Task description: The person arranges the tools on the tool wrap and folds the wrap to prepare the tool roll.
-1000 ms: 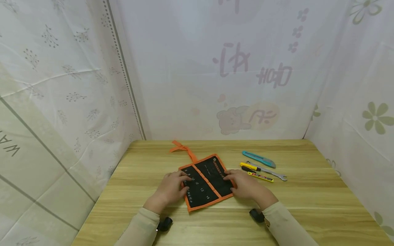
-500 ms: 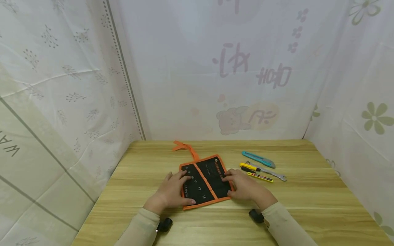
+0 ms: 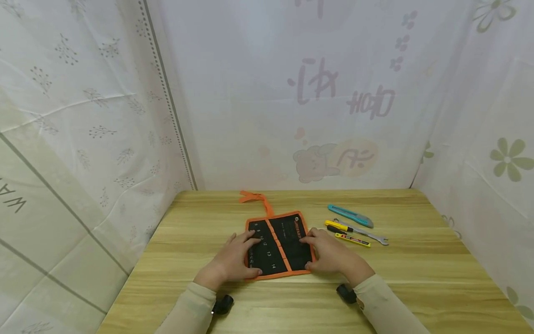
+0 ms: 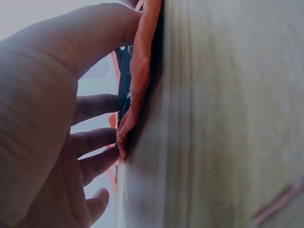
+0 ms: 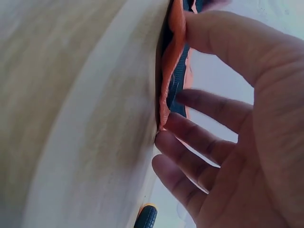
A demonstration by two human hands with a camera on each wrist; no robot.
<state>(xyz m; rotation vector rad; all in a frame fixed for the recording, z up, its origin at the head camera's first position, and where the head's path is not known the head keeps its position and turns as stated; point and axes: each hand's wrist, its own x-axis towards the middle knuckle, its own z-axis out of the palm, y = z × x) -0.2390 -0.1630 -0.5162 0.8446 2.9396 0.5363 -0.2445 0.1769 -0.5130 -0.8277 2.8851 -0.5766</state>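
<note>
A black fabric tool pouch with orange trim and printed size numbers lies flat on the wooden table, its orange tie strap trailing towards the back. My left hand rests on its left side, fingers spread and thumb at the near left corner. On the right edge, my right hand touches the pouch with fingertips and thumb. Both wrist views show the thumb and some fingertips against the orange border, which ripples slightly off the table. Neither hand's fingers are curled round the pouch.
Right of the pouch lie a teal utility knife, a metal wrench, a yellow-and-black handled tool and a slim yellow item with a red label. Patterned curtains hang behind and beside the wooden table.
The pouch has turned slightly counter-clockwise, so its near edge lies more level, and its strap has shifted right. My left thumb has spread down to the near left corner.
</note>
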